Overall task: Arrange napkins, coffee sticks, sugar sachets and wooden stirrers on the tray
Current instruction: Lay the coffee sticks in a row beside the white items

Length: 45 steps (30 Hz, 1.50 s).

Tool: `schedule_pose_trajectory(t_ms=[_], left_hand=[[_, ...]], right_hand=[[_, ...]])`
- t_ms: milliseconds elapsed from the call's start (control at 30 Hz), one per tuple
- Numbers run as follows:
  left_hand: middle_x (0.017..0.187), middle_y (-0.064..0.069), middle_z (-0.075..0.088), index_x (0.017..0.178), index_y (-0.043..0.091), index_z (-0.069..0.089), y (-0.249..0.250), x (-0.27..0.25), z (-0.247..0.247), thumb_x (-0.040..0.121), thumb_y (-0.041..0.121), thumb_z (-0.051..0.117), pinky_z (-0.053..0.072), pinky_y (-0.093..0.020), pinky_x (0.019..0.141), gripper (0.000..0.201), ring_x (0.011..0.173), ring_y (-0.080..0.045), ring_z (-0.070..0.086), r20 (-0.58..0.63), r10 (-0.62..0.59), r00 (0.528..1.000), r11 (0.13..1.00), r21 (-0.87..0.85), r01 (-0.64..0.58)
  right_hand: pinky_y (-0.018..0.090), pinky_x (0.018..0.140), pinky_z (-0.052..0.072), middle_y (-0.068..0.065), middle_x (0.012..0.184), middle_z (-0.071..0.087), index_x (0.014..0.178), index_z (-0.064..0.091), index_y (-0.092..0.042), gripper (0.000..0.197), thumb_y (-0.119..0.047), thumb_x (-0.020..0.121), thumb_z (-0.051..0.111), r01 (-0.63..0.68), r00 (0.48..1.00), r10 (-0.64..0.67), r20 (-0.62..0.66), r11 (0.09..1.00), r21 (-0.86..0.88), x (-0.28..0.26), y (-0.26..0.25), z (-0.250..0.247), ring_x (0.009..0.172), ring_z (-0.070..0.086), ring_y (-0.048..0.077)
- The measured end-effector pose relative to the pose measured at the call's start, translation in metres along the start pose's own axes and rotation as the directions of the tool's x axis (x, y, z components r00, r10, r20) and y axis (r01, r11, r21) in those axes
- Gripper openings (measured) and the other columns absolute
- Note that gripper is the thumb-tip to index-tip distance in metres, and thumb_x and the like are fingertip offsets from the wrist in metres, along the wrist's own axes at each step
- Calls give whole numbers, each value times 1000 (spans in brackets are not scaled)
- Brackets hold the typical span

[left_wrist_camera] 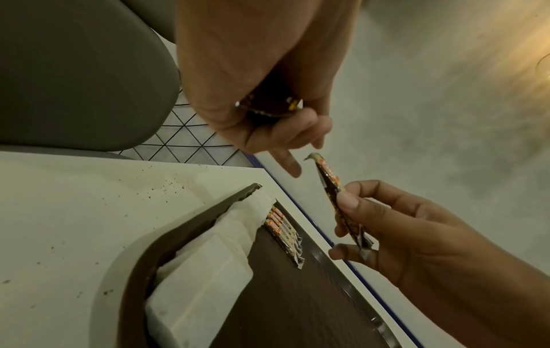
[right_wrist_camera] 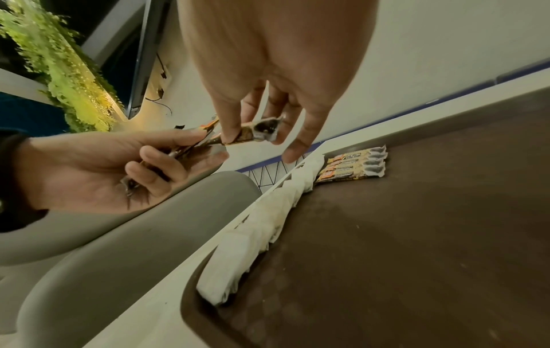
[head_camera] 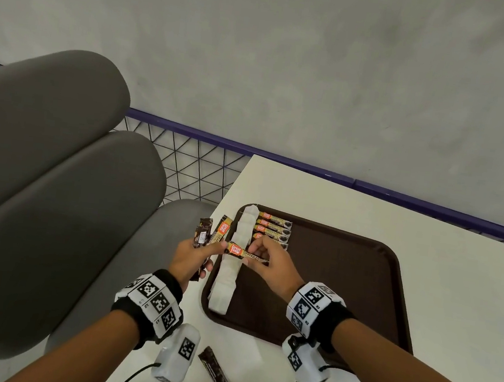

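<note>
We see a white table [head_camera: 367, 224] with a grey cushioned seat [head_camera: 53, 198] beside it. Behind them a purple rail [head_camera: 250, 146] tops a black wire grid [head_camera: 196, 171]. Leafy greenery [right_wrist_camera: 68, 77] shows in the right wrist view.

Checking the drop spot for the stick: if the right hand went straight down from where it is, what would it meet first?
Most likely the napkins lying along the tray's left edge. The right hand holds the coffee stick crosswise over them, short of the stick row. Its height above them is unclear.
</note>
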<state>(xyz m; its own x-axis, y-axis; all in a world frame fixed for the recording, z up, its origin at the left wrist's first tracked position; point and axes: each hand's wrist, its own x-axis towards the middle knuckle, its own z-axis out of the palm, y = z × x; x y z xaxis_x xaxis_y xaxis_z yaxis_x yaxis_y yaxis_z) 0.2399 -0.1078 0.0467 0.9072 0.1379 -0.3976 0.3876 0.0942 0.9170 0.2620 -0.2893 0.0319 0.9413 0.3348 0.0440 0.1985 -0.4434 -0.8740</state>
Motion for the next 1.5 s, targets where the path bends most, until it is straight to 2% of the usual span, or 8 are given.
schedule_pose_trajectory(t_ms=[100,333,533,833,967,1067,1133,1500], left_hand=[[50,8,56,93,5,62,-1,1,3,79,12,72,31,-15,33,18,35,-5,43,26,13,1000,1000,16,-13],[60,1,51,93,10,61,-6,9,5,81,16,71,32,-16,34,16,35,-3,41,-40,33,999,999,-39,-34],[72,-5,59,95,12,63,-12,15,14,79,15,72,33,-17,36,18,41,-4,47,-8,12,1000,994,-109,-13],[79,-3,67,94,14,62,-22,20,-3,83,21,69,36,-18,41,15,49,-7,47,-52,-44,998,993,-116,38],[76,-2,62,95,15,60,-24,21,-12,84,21,68,35,-18,41,14,50,-8,45,-55,-61,997,989,-135,53],[75,-2,58,97,14,59,-25,21,-17,84,20,68,35,-17,39,16,51,-8,44,-52,-67,996,986,-154,58],[75,-2,57,97,14,59,-27,21,-19,84,20,68,35,-17,38,17,52,-9,44,-49,-74,996,983,-170,65],[83,-4,62,108,16,56,-28,24,-27,89,30,60,34,-17,38,25,50,-8,49,11,-147,989,965,-218,146]], right_hand=[[18,78,43,-8,87,55,91,54,-15,16,-14,82,67,-24,1000,24,5,997,71,-1,4,-2,82,51,10],[15,58,46,0,77,60,92,58,-12,7,-17,88,60,-310,945,325,14,886,345,-9,28,-13,67,52,9],[16,55,45,3,72,60,82,63,-10,8,-9,88,58,-317,917,393,-73,826,466,-5,34,-19,62,52,9],[28,82,41,6,85,63,82,67,-9,9,-15,85,63,-518,782,539,-314,841,153,9,72,-31,89,57,21],[39,95,45,10,97,67,62,57,-30,23,-30,84,63,-663,696,645,-316,746,63,14,80,-23,109,54,29],[38,101,39,10,108,63,83,66,-24,16,-34,89,56,-733,647,688,-327,680,-19,19,75,-22,118,46,30],[37,101,34,11,114,60,97,67,-17,23,-35,91,53,-750,638,686,-350,656,-81,22,70,-23,121,42,30],[38,102,31,10,119,60,104,66,-18,29,-39,92,50,-770,636,688,-350,595,-230,35,70,-18,120,43,29]])
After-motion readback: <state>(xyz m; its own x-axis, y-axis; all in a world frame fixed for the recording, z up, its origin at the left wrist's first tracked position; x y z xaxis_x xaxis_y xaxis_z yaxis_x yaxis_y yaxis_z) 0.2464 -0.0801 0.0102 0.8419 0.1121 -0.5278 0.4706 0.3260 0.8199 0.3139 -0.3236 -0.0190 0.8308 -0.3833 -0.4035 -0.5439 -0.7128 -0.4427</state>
